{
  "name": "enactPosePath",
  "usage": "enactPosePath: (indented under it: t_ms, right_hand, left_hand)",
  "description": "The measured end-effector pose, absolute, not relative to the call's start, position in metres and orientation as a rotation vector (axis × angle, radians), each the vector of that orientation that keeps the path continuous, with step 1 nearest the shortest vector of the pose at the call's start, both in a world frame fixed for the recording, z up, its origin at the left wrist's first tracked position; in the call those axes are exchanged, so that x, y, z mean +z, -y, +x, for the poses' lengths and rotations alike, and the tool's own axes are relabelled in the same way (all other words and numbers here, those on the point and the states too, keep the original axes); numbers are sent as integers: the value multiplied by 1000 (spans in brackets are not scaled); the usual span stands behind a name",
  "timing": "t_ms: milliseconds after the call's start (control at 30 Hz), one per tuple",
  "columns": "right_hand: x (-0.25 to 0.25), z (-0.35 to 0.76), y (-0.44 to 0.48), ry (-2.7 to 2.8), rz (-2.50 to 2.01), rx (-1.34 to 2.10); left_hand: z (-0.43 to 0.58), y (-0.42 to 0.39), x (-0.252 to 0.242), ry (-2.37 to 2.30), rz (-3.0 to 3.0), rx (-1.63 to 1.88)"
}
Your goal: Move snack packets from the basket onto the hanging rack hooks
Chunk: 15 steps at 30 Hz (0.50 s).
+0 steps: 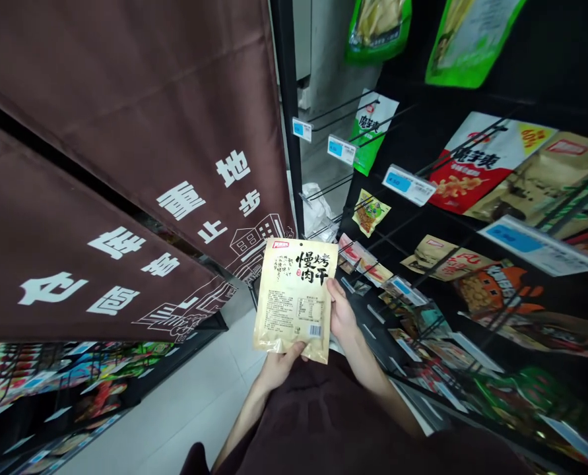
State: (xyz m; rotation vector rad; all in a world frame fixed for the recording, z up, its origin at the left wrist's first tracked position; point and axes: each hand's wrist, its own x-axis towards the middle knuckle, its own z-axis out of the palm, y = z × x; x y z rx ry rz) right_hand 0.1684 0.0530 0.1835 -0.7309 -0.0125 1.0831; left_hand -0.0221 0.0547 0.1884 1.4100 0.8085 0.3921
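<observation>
a brown curtain hangs at 10 o'clock. the left hand pinches the pouch at its bottom edge, near centre; the right hand grips its right edge. a snack rack fills 3 o'clock.

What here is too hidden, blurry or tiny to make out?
Head view:
- Small print on the packet: too small to read.
- Left hand and right hand: most fingers hidden behind the packet.
- Price tags: numbers blurred.
- Green bags: cut off by the top edge.
</observation>
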Motion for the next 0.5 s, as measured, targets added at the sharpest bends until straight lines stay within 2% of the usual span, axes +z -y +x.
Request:
enactPosePath:
  t_ms: [300,500]
  right_hand:
    - [187,201,-26,79,-740,1031]
    - [196,226,0,325,-923,1038]
  left_hand:
    - [12,-35,178,-997,1369,529]
    - [37,-25,154,-1109,1421,822]
